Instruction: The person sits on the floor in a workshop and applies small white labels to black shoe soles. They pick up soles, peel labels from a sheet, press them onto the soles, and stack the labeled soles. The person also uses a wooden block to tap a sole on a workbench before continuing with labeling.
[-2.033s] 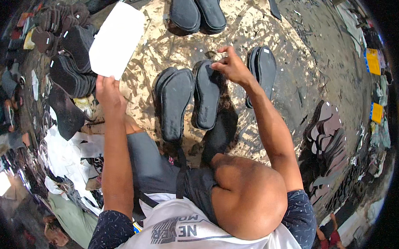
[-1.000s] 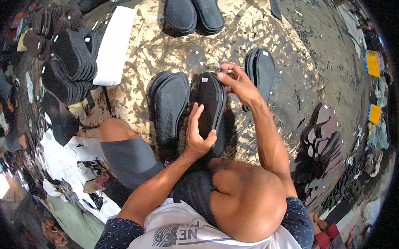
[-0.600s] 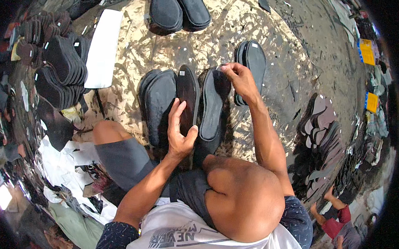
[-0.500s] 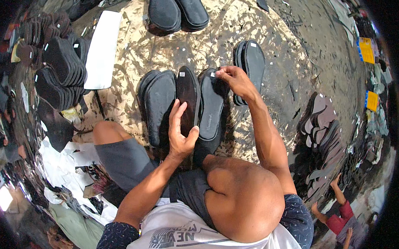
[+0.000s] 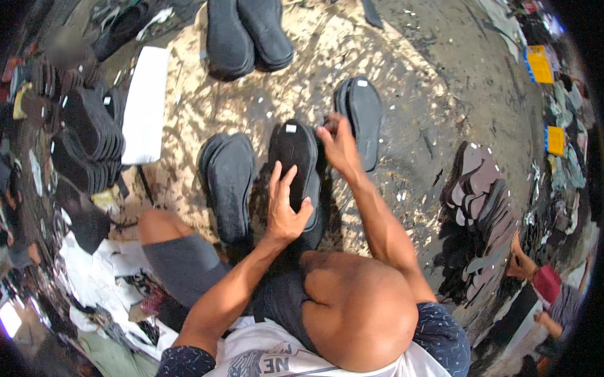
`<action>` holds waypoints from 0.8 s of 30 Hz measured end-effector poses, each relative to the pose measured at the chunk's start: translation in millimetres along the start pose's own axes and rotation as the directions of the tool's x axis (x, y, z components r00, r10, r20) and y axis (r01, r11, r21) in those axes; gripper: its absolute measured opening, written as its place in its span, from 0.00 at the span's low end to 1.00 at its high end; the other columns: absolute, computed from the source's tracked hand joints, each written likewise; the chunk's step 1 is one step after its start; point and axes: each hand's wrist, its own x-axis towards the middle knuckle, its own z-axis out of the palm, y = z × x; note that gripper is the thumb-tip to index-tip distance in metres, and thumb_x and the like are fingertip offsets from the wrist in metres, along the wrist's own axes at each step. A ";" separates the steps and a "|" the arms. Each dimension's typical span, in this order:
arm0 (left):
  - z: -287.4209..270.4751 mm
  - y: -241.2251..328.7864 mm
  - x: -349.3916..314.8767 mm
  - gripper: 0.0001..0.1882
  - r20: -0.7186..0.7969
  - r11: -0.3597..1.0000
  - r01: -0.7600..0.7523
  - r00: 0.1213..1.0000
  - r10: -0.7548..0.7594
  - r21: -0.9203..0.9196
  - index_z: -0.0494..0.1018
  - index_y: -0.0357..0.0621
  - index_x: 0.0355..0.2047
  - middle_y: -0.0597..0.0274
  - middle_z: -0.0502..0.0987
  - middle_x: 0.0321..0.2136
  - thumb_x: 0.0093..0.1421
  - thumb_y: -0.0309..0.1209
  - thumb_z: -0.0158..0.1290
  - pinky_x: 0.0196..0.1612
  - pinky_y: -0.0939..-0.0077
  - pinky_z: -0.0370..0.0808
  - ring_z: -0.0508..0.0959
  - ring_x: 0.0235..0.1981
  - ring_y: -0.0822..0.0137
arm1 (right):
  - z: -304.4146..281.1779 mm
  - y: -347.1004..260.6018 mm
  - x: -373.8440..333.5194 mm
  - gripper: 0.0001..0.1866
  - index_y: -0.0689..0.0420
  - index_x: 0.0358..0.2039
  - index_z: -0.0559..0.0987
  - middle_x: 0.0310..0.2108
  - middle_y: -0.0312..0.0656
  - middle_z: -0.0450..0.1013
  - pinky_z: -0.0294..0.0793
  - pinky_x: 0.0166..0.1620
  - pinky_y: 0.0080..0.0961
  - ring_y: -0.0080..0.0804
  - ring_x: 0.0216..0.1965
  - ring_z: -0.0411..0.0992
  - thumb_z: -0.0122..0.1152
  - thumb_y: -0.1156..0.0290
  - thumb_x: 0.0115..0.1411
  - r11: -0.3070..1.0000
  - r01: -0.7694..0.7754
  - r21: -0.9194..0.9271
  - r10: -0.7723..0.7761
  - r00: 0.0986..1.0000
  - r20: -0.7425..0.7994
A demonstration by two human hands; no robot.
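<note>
My left hand (image 5: 287, 209) grips a black shoe sole (image 5: 294, 152), its fingers on top and the thumb along the right edge. This piece bears a small white sticker at its far end and lies over another black sole, whose right edge peeks out. Just right of its far end is my right hand (image 5: 340, 146), with fingers curled together; what they hold, if anything, I cannot make out. Left of my left hand rests a pair of black soles (image 5: 231, 185), one partly over the other. Beyond my right hand lies another stacked pair (image 5: 363, 122) with a white sticker.
Two black soles (image 5: 265, 28) lie at the far side of the stained board (image 5: 298, 94). A white sheet (image 5: 145, 104) and stacks of dark soles (image 5: 90, 130) are at left. Overlapping grey-brown pieces (image 5: 481, 201) lie at right, near another person's hand (image 5: 521, 263).
The sole in my left hand has gone from tilted on edge to lying over the neighbouring sole. My right hand has left that lower sole's stickered end. The view has shifted.
</note>
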 end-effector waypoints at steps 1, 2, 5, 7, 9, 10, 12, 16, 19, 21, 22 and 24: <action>7.8 -5.4 2.3 0.40 0.018 0.997 0.018 1.000 -0.019 0.076 0.60 0.43 0.69 0.36 0.52 0.71 0.55 0.25 0.60 0.71 0.50 0.56 0.56 0.70 0.36 | 0.0 7.7 -9.4 0.32 0.68 0.63 0.64 0.57 0.60 0.69 0.66 0.63 0.39 0.50 0.61 0.68 0.62 0.63 0.67 0.999 -0.036 0.006 0.036 0.999 0.035; 13.3 -13.3 4.0 0.40 0.053 0.993 0.017 0.998 -0.023 0.116 0.60 0.44 0.69 0.36 0.51 0.71 0.55 0.27 0.62 0.71 0.50 0.56 0.56 0.70 0.36 | 3.5 12.9 -23.1 0.35 0.68 0.67 0.60 0.62 0.61 0.66 0.63 0.66 0.37 0.49 0.65 0.66 0.61 0.62 0.68 0.997 -0.076 0.010 0.075 0.995 0.072; 13.9 -7.8 10.3 0.38 0.131 0.993 -0.055 0.991 0.042 0.101 0.63 0.43 0.67 0.39 0.52 0.71 0.57 0.29 0.63 0.70 0.49 0.58 0.59 0.69 0.39 | 5.8 -11.5 -58.4 0.36 0.68 0.68 0.60 0.67 0.61 0.62 0.57 0.70 0.36 0.48 0.69 0.61 0.60 0.60 0.68 0.997 0.062 -0.044 -0.062 0.998 0.012; 8.6 5.4 12.9 0.36 0.163 0.994 -0.104 0.982 0.098 0.033 0.65 0.42 0.66 0.41 0.53 0.71 0.58 0.31 0.64 0.68 0.49 0.61 0.61 0.68 0.42 | -22.8 -21.4 -47.3 0.36 0.67 0.69 0.60 0.67 0.60 0.62 0.57 0.70 0.36 0.48 0.70 0.60 0.60 0.60 0.68 0.979 0.176 -0.098 -0.177 0.984 0.004; -4.3 21.3 18.3 0.34 0.137 0.990 0.016 0.991 0.003 -0.137 0.66 0.42 0.65 0.43 0.56 0.70 0.60 0.33 0.63 0.66 0.52 0.65 0.63 0.68 0.45 | -60.6 -31.7 -16.5 0.40 0.65 0.71 0.57 0.67 0.61 0.62 0.57 0.70 0.37 0.49 0.70 0.61 0.62 0.60 0.67 0.973 0.223 -0.055 -0.220 0.974 0.055; -7.9 26.3 19.6 0.33 0.123 0.972 0.073 0.991 -0.046 -0.225 0.66 0.42 0.65 0.44 0.57 0.69 0.61 0.34 0.63 0.65 0.53 0.66 0.64 0.67 0.47 | -81.5 -39.2 0.0 0.43 0.65 0.72 0.54 0.67 0.62 0.61 0.57 0.70 0.37 0.49 0.69 0.61 0.64 0.60 0.66 0.978 0.208 0.004 -0.208 0.973 0.096; -12.7 18.4 22.8 0.29 0.088 0.986 0.043 0.996 -0.029 -0.161 0.68 0.42 0.63 0.46 0.60 0.68 0.64 0.37 0.60 0.61 0.58 0.71 0.66 0.66 0.50 | -104.8 -61.6 16.5 0.52 0.66 0.73 0.50 0.67 0.67 0.60 0.57 0.71 0.37 0.52 0.69 0.61 0.70 0.54 0.60 0.996 0.048 0.079 -0.047 0.999 -0.017; -4.0 22.9 29.7 0.23 0.113 0.978 0.031 0.994 -0.007 -0.208 0.73 0.45 0.59 0.48 0.64 0.65 0.65 0.36 0.60 0.58 0.62 0.72 0.69 0.63 0.53 | -109.4 53.3 34.6 0.64 0.75 0.70 0.50 0.65 0.71 0.61 0.65 0.66 0.43 0.61 0.64 0.65 0.77 0.45 0.50 0.938 -0.088 -0.335 0.000 0.967 -0.254; -16.3 11.9 23.8 0.20 0.025 0.977 0.084 0.996 -0.080 -0.196 0.74 0.45 0.58 0.52 0.68 0.63 0.66 0.32 0.58 0.56 0.69 0.72 0.71 0.60 0.61 | -51.4 -27.7 4.2 0.63 0.74 0.69 0.51 0.64 0.71 0.61 0.64 0.67 0.44 0.60 0.65 0.64 0.78 0.46 0.49 0.981 -0.091 -0.173 0.067 0.987 -0.143; -16.0 14.3 27.9 0.18 0.060 0.964 0.099 0.994 -0.087 -0.248 0.75 0.44 0.56 0.55 0.69 0.62 0.67 0.32 0.57 0.59 0.70 0.72 0.72 0.60 0.63 | -55.0 -34.5 6.9 0.65 0.71 0.69 0.51 0.65 0.69 0.62 0.63 0.67 0.43 0.59 0.65 0.64 0.81 0.46 0.46 0.973 -0.033 -0.228 0.004 0.992 -0.123; -24.9 17.1 31.7 0.17 0.063 0.954 0.102 0.994 -0.088 -0.283 0.76 0.45 0.56 0.56 0.70 0.62 0.67 0.32 0.56 0.61 0.68 0.70 0.71 0.61 0.62 | -50.3 -43.8 8.0 0.66 0.70 0.70 0.50 0.65 0.68 0.62 0.62 0.68 0.43 0.59 0.65 0.64 0.82 0.46 0.45 0.968 0.013 -0.250 -0.037 0.995 -0.092; -45.7 10.8 37.9 0.16 -0.041 0.982 -0.035 0.999 0.028 -0.188 0.77 0.46 0.55 0.55 0.70 0.62 0.68 0.33 0.54 0.64 0.65 0.69 0.71 0.62 0.60 | -56.9 -43.9 8.1 0.71 0.65 0.72 0.47 0.67 0.66 0.61 0.64 0.66 0.44 0.56 0.66 0.65 0.84 0.45 0.41 0.841 0.195 -0.505 -0.274 0.958 -0.087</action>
